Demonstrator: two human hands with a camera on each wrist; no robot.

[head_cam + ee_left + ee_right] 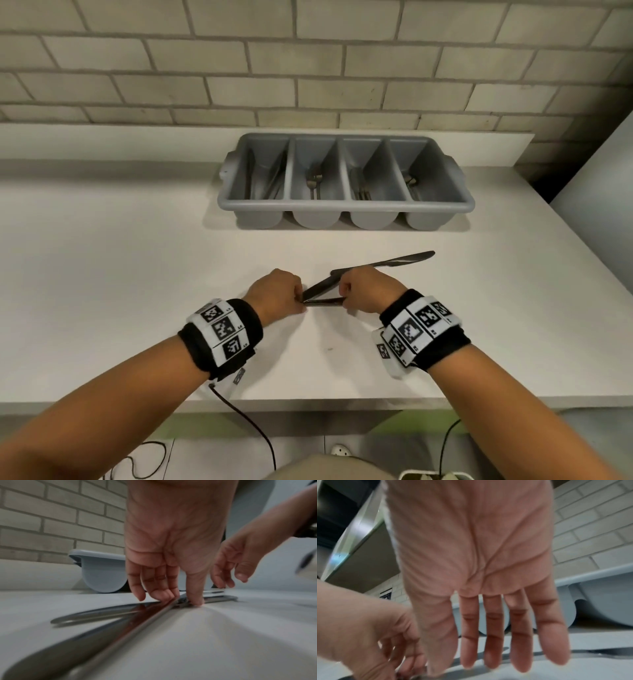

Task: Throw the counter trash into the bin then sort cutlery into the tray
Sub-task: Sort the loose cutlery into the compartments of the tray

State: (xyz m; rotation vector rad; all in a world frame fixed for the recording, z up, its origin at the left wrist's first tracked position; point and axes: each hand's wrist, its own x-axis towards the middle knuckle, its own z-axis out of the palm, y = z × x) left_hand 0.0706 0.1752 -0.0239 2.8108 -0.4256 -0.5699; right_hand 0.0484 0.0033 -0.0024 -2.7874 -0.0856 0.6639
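Observation:
Three table knives lie close together on the white counter (137,274): a long one (394,263) farthest from me, a slanted one (318,289), and a near one (323,301) lying crosswise. My left hand (301,298) pinches the near knife (137,626) between thumb and fingertips at its left end. At the other end, my right hand (344,298) touches it with fairly straight fingers (489,649). The grey four-compartment cutlery tray (346,205) stands behind, with cutlery in each compartment.
A brick wall (308,68) with a low white ledge runs behind the tray. A grey cabinet side (599,171) stands at the counter's right end. Cables hang below the counter's front edge (308,404).

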